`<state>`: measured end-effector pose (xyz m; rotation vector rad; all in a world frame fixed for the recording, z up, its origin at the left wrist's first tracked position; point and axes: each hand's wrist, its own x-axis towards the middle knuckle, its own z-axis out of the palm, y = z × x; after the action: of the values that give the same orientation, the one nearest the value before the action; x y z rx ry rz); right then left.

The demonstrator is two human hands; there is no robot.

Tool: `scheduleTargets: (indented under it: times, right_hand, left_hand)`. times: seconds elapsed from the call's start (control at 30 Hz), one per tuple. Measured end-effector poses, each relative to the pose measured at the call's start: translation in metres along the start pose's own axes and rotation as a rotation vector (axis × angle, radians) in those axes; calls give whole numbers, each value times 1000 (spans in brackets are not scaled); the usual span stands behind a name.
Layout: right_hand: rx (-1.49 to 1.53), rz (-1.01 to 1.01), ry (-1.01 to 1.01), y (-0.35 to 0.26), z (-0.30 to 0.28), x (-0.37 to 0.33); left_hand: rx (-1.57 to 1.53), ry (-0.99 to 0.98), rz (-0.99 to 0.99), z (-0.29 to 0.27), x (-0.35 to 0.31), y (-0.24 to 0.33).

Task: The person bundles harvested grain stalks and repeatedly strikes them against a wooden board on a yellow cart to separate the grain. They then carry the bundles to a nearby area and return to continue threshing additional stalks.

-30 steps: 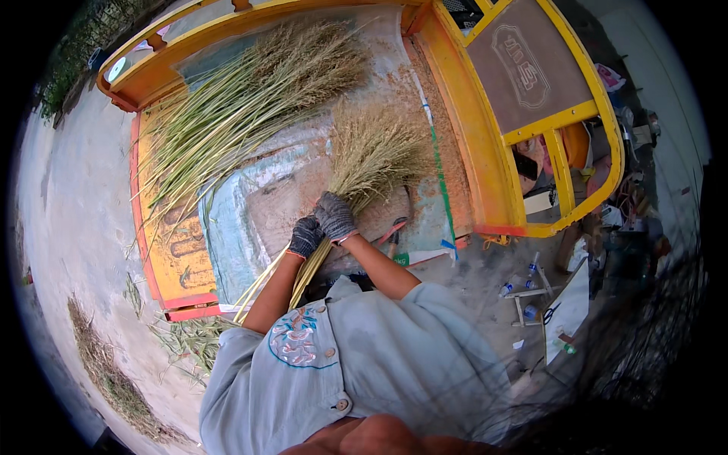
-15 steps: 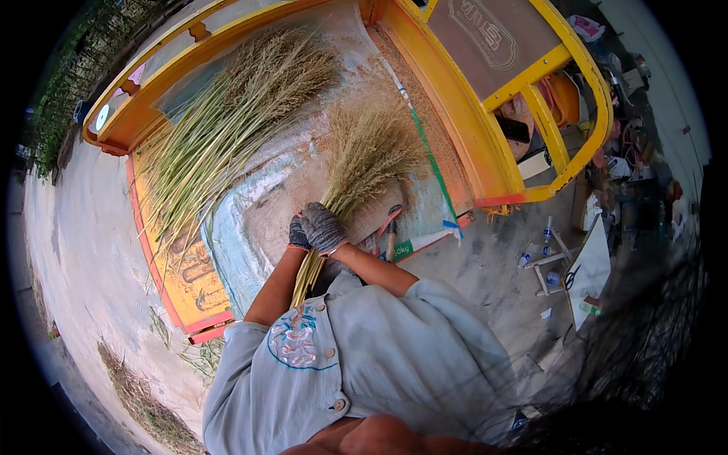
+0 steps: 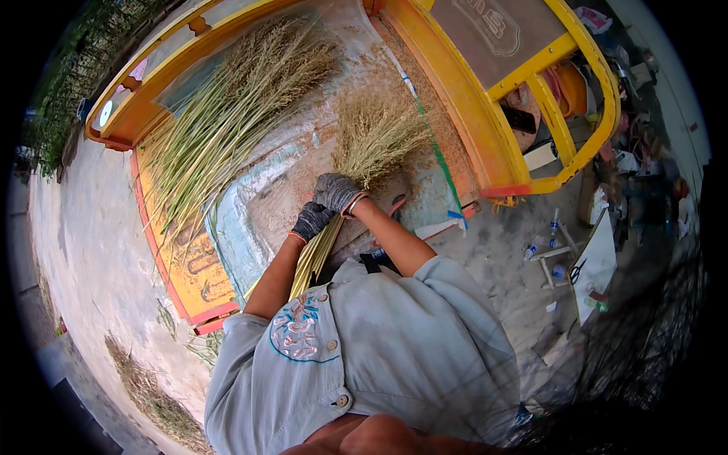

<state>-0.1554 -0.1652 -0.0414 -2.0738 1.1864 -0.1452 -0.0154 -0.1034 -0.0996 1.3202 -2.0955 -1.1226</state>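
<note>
A bundle of dry seed-headed stalks (image 3: 383, 142) lies before me, its bushy heads pointing away and its bare stems (image 3: 318, 252) running down toward my body. My right hand (image 3: 339, 192), in a grey knit glove, is wrapped round the bundle just below the heads. Lower on the stems my left hand (image 3: 312, 221), in a matching glove, grips them close beside the right. A larger heap of greener stalks (image 3: 227, 117) rests to the far left. Partly hidden by my right forearm, a tool with a reddish blade (image 3: 396, 203) lies on the sheet.
The stalks lie on a plastic sheet (image 3: 237, 203) over the yellow cargo bed (image 3: 205, 262), strewn with seed bits. A yellow metal frame (image 3: 610, 114) rises at right. On the floor stand a white board (image 3: 595, 269) with scissors (image 3: 577, 271) and several bottles. Dry plant scraps (image 3: 152, 390) lie at lower left.
My right hand has shifted up the bundle toward the heads, and the left sits slightly lower and apart from it. The heads have swung a little to the right.
</note>
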Motion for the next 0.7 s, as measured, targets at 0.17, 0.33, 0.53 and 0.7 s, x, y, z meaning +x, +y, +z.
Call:
scheduleTargets:
  times: [0.17, 0.33, 0.53, 0.7]
  right_hand:
    - [223, 10, 67, 20, 6, -1]
    - [-166, -2, -82, 29, 17, -7]
    - [-68, 143, -84, 4, 6, -28]
    - [-18, 115, -103, 19, 44, -51]
  left_hand:
    - [-41, -133, -119, -4, 3, -22]
    - [298, -216, 105, -22, 10, -9]
    - [-1044, -78, -689, -37, 3, 11]
    - [-416, -203, -283, -45, 12, 17]
